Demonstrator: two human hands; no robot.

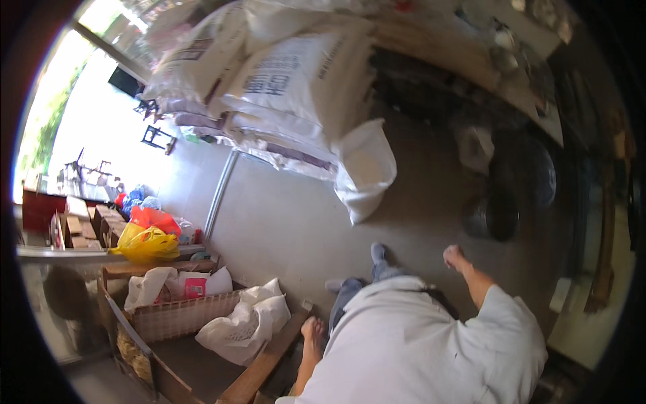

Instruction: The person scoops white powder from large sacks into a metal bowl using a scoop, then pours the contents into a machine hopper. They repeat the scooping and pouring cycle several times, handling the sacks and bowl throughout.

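My left hand (312, 330) hangs low beside the wooden rail (269, 360) of a crate-like frame. Its fingers look curled, with nothing visible in them; whether it touches the rail I cannot tell. Out to the right, over the floor, my right hand (455, 257) is held in a loose fist, and no object shows in it. Nearest to the left hand is a white sack (245, 323), slumped over the frame's inner side. Ahead of me stands a stack of full white sacks (289, 81), with a smaller white bag (367, 168) at its near right corner.
A woven basket (178, 320) holding white and pink packages sits in the frame. Behind it are a yellow plastic bag (145, 244), a red bag (155, 219) and cardboard boxes (81, 229). Dark round containers (494, 215) stand at right, near a long counter (498, 81). Grey floor (269, 215) lies ahead.
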